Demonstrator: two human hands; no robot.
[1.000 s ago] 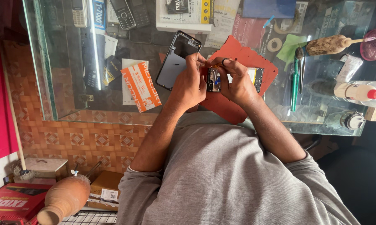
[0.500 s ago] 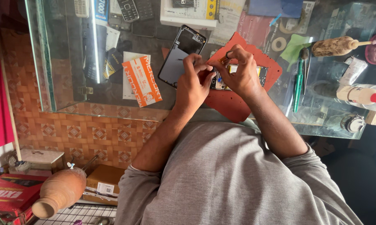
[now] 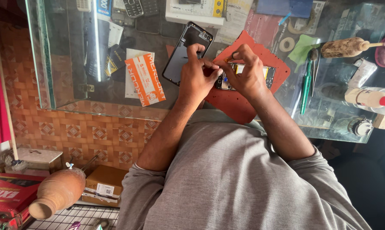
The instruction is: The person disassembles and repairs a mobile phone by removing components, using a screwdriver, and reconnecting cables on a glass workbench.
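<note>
My left hand [image 3: 196, 79] and my right hand [image 3: 246, 74] meet over an opened phone [image 3: 267, 72] that lies on a red work mat [image 3: 239, 106] on the glass counter. Both hands grip the phone at its near end. The fingertips of the right hand pinch something small above it; I cannot tell what. A black phone back frame [image 3: 179, 59] lies just left of the mat, under the raised index finger of my left hand. Most of the phone is hidden by the hands.
An orange and white packet [image 3: 144, 79] lies left of the frame. Right of the mat are a green-handled tool [image 3: 305, 87], a brush [image 3: 344, 47], a white glue bottle [image 3: 365, 98] and a tape roll [image 3: 287, 44]. A clay pot [image 3: 56, 191] and boxes sit on the floor.
Both hands have shifted a little to the right and lowered the phone onto the red mat. My left index finger now reaches over the black frame.
</note>
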